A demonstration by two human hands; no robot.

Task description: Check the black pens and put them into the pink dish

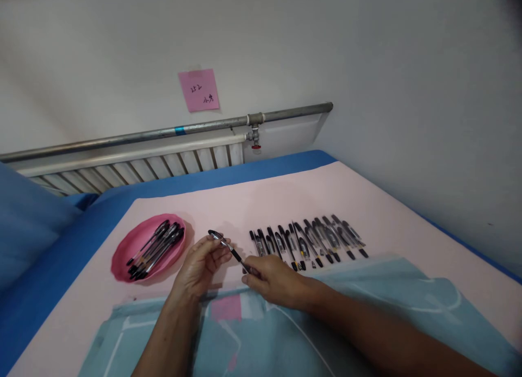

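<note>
Black at its upper end and again partway along, with a pale, shiny stretch in between, the pen (235, 254) slants downward from your left hand (206, 261) to your right hand (275, 279). Your left hand pinches it close to the black upper end, thumb and fingertips on the shaft, the other fingers loosely curled. Your right hand grasps the lower end between thumb and forefinger, covering it, so you cannot tell what the tip looks like.

Just left of your left hand sits a pink bowl (117, 265) with a wavy rim, and in it lies a slanted bundle of pens (160, 249) with clear barrels and black ends. Beyond your right hand and stretching to its right, a row of pens (304, 247) lies on the pink cover (244, 203); they have clear barrels, black ends and a few yellow bits. Below your right hand spreads a light blue cloth (387, 282).
</note>
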